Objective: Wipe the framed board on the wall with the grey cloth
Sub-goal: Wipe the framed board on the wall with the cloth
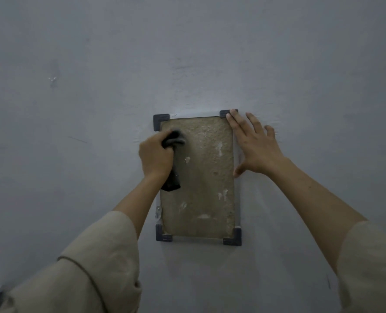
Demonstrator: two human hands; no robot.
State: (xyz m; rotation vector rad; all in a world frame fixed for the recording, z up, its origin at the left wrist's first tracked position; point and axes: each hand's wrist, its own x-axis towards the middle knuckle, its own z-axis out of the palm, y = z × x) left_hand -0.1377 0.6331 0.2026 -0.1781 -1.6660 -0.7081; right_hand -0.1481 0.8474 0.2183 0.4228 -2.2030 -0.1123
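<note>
Left hand: the left hand [156, 155] is closed in a fist around the bunched dark grey cloth [173, 141], knuckles toward the camera, pressed to the upper left part of the board.
Cloth: one wad of it pokes out above the fist against the board's surface; a loose tail [171, 180] hangs straight down below the wrist, lying over the board's left side.
Board: the rectangular board with a rough tan cork-like face, thin pale metal frame and dark plastic corner caps [198, 177] hangs flat on the plain grey painted wall [74, 86], between the two hands. Its long axis runs up and down, short edges at top and bottom. Pale scuffed patches [220, 148] mark the right half of its face.
Bracket: a small metal fitting [158, 211] sits on the left frame edge, low down.
Right hand: the right hand [253, 145] is spread wide and flat, holding nothing; its fingers lie on the wall just beside the board, the forefinger touching the upper right corner cap, the thumb resting along the right frame edge.
Sleeves: loose beige cloth sleeves [92, 263] cover both forearms from the elbow down the picture.
</note>
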